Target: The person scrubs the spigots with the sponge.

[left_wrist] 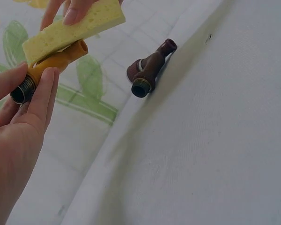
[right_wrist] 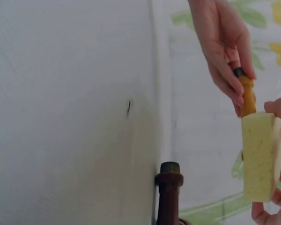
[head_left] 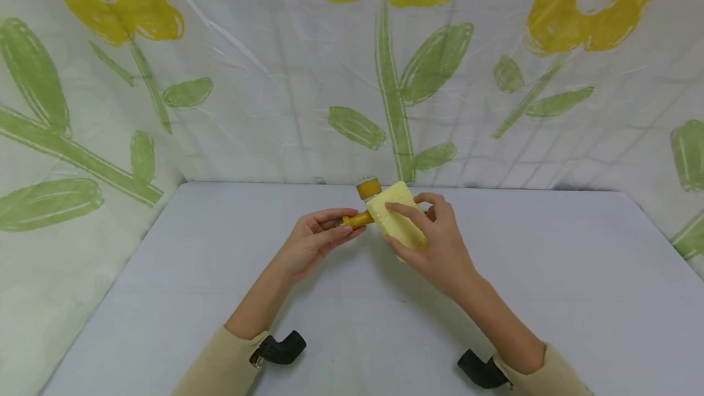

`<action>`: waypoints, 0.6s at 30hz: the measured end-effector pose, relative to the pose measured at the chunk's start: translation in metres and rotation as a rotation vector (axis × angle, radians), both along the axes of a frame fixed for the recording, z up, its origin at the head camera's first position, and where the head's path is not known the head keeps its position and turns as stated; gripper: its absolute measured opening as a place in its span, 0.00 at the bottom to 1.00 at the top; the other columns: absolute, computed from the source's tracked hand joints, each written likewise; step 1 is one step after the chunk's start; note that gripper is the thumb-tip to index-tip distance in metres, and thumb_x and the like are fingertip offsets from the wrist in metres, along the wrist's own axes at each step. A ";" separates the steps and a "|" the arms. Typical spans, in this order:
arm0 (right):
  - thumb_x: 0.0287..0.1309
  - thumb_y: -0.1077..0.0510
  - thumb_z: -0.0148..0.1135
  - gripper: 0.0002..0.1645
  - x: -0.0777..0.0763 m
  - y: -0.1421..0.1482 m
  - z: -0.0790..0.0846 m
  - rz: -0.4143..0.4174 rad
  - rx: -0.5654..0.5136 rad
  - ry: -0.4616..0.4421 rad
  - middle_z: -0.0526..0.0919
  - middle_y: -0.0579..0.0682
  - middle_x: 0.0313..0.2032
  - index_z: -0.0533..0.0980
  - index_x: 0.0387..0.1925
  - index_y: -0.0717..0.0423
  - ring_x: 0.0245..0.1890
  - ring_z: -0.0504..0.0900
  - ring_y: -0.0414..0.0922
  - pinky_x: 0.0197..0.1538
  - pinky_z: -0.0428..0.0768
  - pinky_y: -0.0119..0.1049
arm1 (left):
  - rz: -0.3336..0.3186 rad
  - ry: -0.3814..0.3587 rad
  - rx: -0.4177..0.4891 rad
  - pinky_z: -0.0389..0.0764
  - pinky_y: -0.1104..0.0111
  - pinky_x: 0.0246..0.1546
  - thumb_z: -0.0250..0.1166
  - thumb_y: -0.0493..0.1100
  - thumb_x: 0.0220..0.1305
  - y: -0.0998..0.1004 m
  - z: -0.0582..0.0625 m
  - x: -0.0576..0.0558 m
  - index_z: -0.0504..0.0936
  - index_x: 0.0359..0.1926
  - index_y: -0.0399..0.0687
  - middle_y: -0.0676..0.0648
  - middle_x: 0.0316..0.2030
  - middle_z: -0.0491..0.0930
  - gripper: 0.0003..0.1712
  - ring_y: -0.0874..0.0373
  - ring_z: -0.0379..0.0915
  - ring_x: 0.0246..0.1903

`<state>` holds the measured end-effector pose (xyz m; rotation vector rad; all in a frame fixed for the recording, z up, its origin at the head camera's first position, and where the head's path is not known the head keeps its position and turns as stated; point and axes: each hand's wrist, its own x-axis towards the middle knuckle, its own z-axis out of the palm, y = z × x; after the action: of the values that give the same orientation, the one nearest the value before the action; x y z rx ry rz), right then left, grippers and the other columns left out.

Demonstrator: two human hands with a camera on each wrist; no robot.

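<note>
I hold a yellow fitting (head_left: 359, 219) up over the pale surface (head_left: 330, 335), toward its far edge and roughly midway between the two far corners. It is a tube of smooth, glossy orange-yellow; the end at my left hand (head_left: 315, 242) carries a dark screw thread round an open mouth, and the opposite end opens in a plain round hole. My left thumb and fingers pinch it just by that thread. My right hand (head_left: 437, 246) grips a pale yellow sponge (head_left: 397, 216) — a thick block with small pits, its corners fairly square — thumb and fingers bent round its sides, and the sponge lies against the tube, hiding part of it. Just beside the sponge a brownish-yellow cap (head_left: 368, 187) with a silvery band shows; I cannot tell whether it joins my tube. A dark reddish-brown fitting (left_wrist: 152, 70), threaded at one end, appears at the edge of the surface in both wrist views — whether it rests there I cannot tell. A small dark mark (left_wrist: 208, 38) shows on the surface.
</note>
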<state>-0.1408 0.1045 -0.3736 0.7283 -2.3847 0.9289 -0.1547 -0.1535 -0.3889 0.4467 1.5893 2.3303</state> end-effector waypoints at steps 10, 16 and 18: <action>0.48 0.60 0.85 0.29 -0.001 0.000 0.001 -0.051 -0.009 0.093 0.73 0.63 0.54 0.86 0.55 0.46 0.42 0.67 0.52 0.30 0.72 0.37 | 0.008 0.001 -0.043 0.84 0.67 0.59 0.55 0.23 0.74 0.001 0.001 0.001 0.67 0.67 0.13 0.45 0.53 0.84 0.24 0.58 0.86 0.53; 0.49 0.59 0.85 0.29 0.001 -0.004 -0.001 -0.006 0.005 0.099 0.73 0.62 0.53 0.86 0.55 0.46 0.42 0.67 0.51 0.35 0.71 0.37 | 0.003 0.008 -0.060 0.83 0.65 0.60 0.55 0.23 0.74 0.001 0.002 0.002 0.67 0.67 0.13 0.45 0.53 0.85 0.24 0.59 0.85 0.53; 0.49 0.60 0.85 0.29 0.001 -0.004 0.000 -0.006 -0.003 0.114 0.73 0.62 0.53 0.86 0.55 0.46 0.42 0.67 0.51 0.34 0.71 0.38 | -0.003 0.011 -0.061 0.83 0.65 0.60 0.56 0.23 0.73 0.001 0.001 0.002 0.68 0.67 0.14 0.43 0.54 0.85 0.24 0.58 0.85 0.54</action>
<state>-0.1400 0.1006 -0.3738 0.7523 -2.2845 0.8640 -0.1532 -0.1522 -0.3875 0.4488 1.6580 2.2744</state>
